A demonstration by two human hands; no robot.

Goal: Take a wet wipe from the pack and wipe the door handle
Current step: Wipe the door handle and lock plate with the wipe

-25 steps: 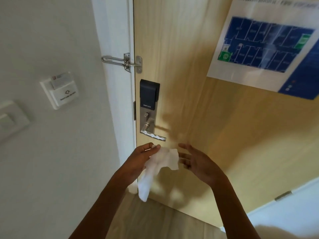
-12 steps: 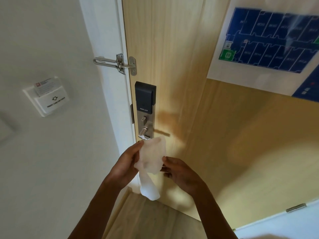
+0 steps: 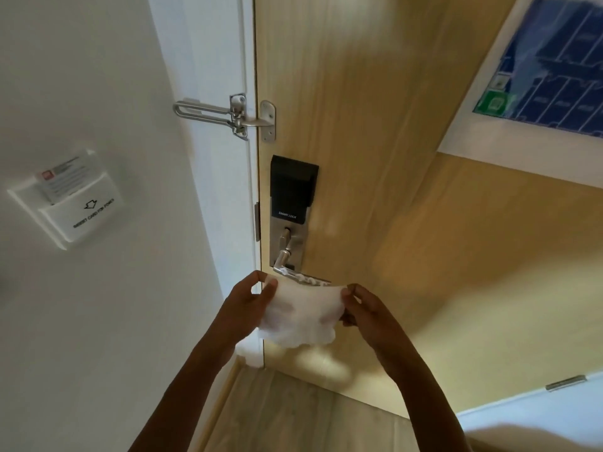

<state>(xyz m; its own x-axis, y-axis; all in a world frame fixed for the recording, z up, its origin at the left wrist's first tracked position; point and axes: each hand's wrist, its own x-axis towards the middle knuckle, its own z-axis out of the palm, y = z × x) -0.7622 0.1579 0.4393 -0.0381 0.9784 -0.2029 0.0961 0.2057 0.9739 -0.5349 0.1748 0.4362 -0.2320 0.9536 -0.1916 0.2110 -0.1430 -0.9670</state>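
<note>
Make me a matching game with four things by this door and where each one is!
Things:
1. wet wipe
2. door handle
3. key card holder
4. floor plan poster

Places:
A. high on the door, upper right
B. stretched between the left hand and the right hand
C. on the white wall, left of the door
D. under the black smart lock, just above the wipe

Pairs: 1-B, 2-D, 3-C, 4-A
</note>
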